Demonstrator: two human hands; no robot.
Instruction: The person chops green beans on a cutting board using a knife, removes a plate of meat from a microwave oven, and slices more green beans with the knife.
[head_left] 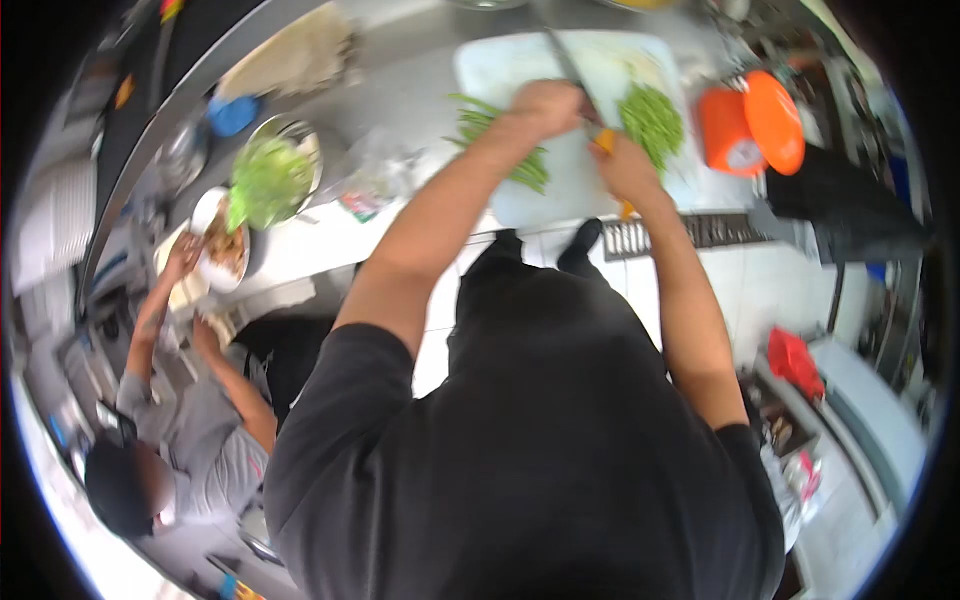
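Observation:
A white cutting board lies on the counter before me. My right hand is closed round the yellow-orange handle of a kitchen knife, whose long blade points away and slightly left over the board. My left hand is curled against the blade near the handle; its fingertips are blurred and partly hidden. Long green beans lie on the board's left side, partly under my left forearm. Cut green pieces are heaped on its right side.
An orange container with an orange lid stands right of the board. To the left are a plastic bag, a bowl with leafy greens and a bowl of brown food. A co-worker in grey reaches there.

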